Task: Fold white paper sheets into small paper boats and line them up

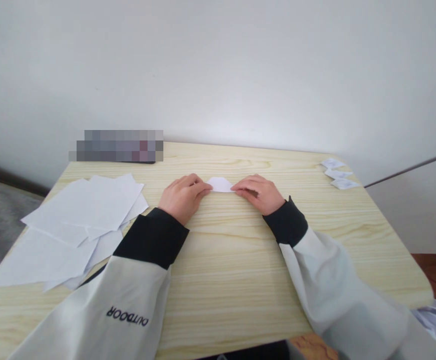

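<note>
A small folded piece of white paper lies on the light wooden table, near the middle. My left hand presses its left end with curled fingertips. From the other side, my right hand pins the right end the same way. Both hands rest on the tabletop with the fingers held together. Only the paper's middle shows between the fingertips.
A loose pile of white paper sheets covers the table's left part. Three small folded paper pieces lie at the far right corner. A dark flat object sits at the back edge by the white wall.
</note>
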### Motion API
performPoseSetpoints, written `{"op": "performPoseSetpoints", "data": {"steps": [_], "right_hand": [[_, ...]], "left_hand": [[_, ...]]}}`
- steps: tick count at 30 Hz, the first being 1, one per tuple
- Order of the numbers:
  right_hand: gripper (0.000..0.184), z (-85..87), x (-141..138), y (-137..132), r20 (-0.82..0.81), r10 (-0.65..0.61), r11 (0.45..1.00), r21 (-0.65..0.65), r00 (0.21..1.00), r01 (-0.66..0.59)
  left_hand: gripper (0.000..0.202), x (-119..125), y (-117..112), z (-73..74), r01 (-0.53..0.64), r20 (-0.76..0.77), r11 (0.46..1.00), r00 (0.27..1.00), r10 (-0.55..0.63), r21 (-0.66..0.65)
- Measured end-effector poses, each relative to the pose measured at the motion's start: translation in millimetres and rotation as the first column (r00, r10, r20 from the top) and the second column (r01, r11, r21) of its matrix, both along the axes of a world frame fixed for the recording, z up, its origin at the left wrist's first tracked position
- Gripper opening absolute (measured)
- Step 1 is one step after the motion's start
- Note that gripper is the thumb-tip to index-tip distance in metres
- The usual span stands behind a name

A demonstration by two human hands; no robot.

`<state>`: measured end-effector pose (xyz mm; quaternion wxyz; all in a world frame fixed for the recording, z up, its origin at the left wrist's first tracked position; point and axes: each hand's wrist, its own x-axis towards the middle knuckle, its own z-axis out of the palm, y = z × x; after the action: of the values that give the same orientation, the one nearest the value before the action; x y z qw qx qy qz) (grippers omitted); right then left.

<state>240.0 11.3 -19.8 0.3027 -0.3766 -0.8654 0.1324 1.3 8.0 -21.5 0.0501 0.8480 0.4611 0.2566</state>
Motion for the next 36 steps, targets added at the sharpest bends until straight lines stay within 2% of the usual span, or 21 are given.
{"op": "performPoseSetpoints", "data": {"steps": [6, 10, 20, 26, 31, 36], "right_hand": [[0.028, -3.2, -2.8, 1.8, 0.083, -0.09, 0.992, -0.082, 0.992, 0.097], [0.034, -5.4, -7.3, 0.9, 0.133, -0.168, 0.98, -0.085, 0.977, 0.18], [0.033, -3.3, -15.2, -4.5, 0.142, -0.229, 0.966, -0.091, 0.963, 0.243], [0.032, -1.5, -19.0, -5.9, 0.122, -0.278, 0.951, -0.108, 0.953, 0.291], [0.031, -3.4, -21.7, -4.8, 0.101, -0.327, 0.936, -0.1, 0.94, 0.337], [0.031, -3.9, -21.2, -4.0, 0.055, -0.322, 0.939, -0.113, 0.945, 0.326]], "left_hand": [[0.03, 0.3, 1.8, 1.5, 0.025, 0.076, 0.997, 0.997, -0.019, -0.074], [0.033, 1.4, 2.6, 2.3, -0.018, 0.014, 0.995, 1.0, 0.02, -0.098], [0.032, 2.2, 0.4, 0.1, -0.084, 0.029, 0.996, 0.996, 0.085, -0.027], [0.028, 4.0, 3.0, 3.7, -0.165, 0.059, 0.976, 0.983, 0.174, -0.143], [0.026, 5.2, 5.2, 7.3, -0.185, 0.074, 0.956, 0.976, 0.207, -0.228], [0.027, 5.6, 6.6, 7.8, -0.186, 0.079, 0.948, 0.974, 0.212, -0.258]]}}
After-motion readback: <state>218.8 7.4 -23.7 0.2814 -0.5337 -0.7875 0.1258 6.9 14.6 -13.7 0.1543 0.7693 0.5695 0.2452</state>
